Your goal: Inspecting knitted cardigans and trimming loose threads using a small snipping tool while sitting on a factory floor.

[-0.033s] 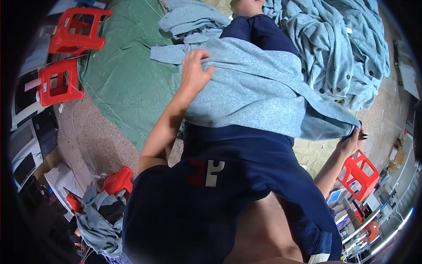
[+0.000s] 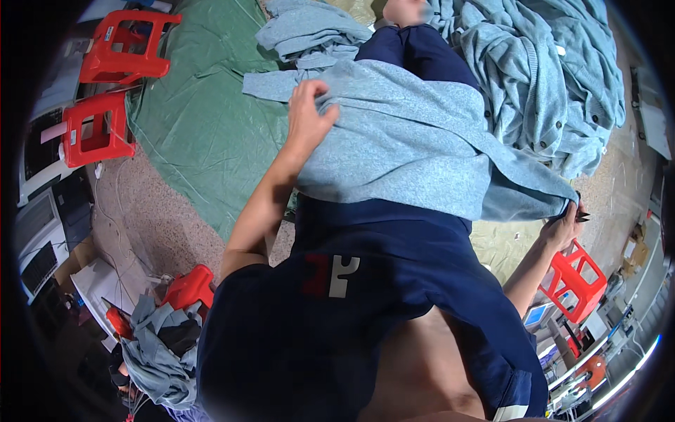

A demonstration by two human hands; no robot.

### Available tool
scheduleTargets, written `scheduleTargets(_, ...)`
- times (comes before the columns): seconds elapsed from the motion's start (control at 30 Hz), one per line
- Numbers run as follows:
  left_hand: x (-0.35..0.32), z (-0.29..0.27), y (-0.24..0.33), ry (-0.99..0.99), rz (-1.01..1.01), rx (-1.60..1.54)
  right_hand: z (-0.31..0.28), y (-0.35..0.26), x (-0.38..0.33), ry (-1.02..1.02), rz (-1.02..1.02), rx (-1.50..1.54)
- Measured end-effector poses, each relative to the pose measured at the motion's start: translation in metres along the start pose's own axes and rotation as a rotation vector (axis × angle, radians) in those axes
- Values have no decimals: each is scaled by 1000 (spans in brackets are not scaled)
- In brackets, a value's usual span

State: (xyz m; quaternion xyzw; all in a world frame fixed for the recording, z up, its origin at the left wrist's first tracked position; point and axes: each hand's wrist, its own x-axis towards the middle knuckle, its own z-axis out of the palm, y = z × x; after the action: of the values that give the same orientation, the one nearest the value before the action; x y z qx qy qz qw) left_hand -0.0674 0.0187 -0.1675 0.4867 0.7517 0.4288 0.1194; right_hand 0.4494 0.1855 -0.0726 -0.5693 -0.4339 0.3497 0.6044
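A light blue-grey knit garment (image 2: 401, 141) is spread across my lap. My left hand (image 2: 309, 116) rests on its left part, fingers bent and thumb apart, gripping no fabric that I can see. Out to the right, my right hand (image 2: 566, 228) is closed on a stretched-out end of the garment. Dark pointed tips, like those of thread snips (image 2: 583, 217), stick out beside its fingers. Most of that tool is hidden by the hand. One sleeve (image 2: 271, 86) lies out flat to the left on the green sheet.
Folded knitwear (image 2: 309, 32) lies beyond my left hand. A large heap of buttoned cardigans (image 2: 541, 77) is at the far right. Red plastic stools (image 2: 98, 130) stand on the left, another red stool (image 2: 578, 281) near my right forearm. A green sheet (image 2: 197, 119) covers the floor.
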Motion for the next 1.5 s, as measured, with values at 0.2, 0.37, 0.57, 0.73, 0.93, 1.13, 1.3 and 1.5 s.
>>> scheduleTargets(0.2, -42, 3, -62, -39, -68, 52, 16, 3, 15, -38, 44, 33)
scheduleTargets(0.37, -40, -2, -87, 24, -296, -229, 16, 3, 23, -95, 11, 35)
scheduleTargets(0.57, 47, -112, 35, -237, -305, -398, 66, -112, -9, -707, -463, -117)
scheduleTargets(0.73, 60, -128, 113, -570, -389, -608, 192, -149, -89, -1263, -331, -9)
scheduleTargets(0.93, 51, -108, 113, -691, -397, -738, 289, -74, -164, -1730, -333, -240)
scheduleTargets(1.13, 38, -138, 66, -691, -501, -740, 290, -50, -127, -1683, 226, -8)
scheduleTargets(1.3, 28, -152, 36, -648, -539, -539, 281, -36, -104, -1565, 260, 7)
scheduleTargets(1.5, 19, -155, 18, -587, -594, -555, 273, -21, -94, -1411, 391, 107)
